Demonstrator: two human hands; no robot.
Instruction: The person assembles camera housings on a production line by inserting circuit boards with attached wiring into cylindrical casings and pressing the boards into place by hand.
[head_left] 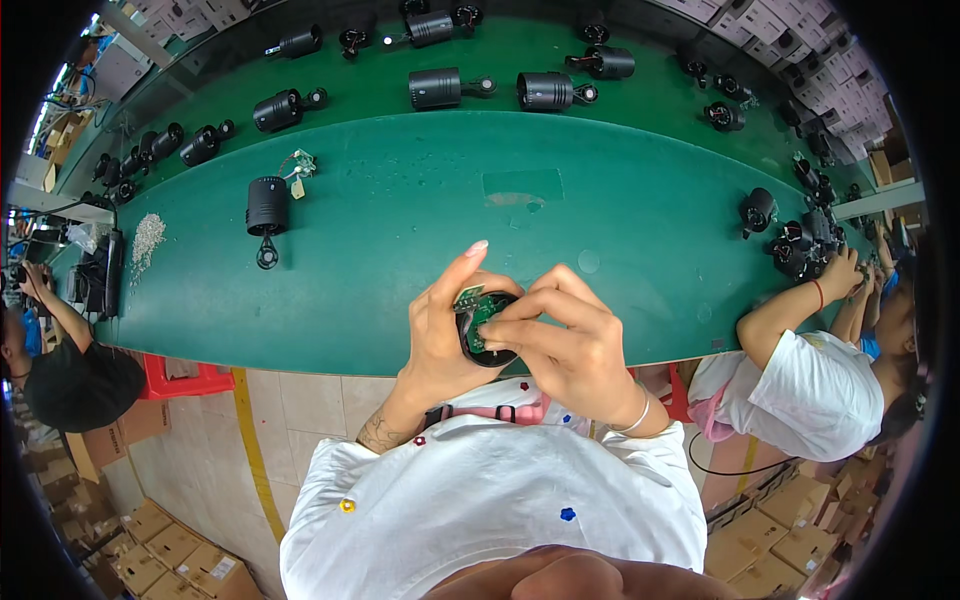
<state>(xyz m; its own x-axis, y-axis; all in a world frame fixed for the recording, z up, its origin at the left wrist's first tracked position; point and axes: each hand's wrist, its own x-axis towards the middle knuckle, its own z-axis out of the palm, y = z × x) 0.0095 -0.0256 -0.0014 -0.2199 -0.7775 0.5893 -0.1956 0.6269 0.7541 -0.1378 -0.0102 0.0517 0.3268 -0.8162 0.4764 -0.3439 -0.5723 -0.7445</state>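
We see the housing (pixel 487 340), black, round, with a green board (pixel 478 305) set in its open end, held over the table (pixel 400 230) edge. Left hand (pixel 445 330) grips it; right hand (pixel 560 345) fingertips press the board.

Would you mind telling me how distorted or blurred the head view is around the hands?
Head view: the green table's edges bow strongly and the rim goes black; the centre is sharp, both hands and the black housing with its green circuit board evenly lit, without glare.

white shirt, coloured buttons | left forearm tattoo | right wrist bracelet
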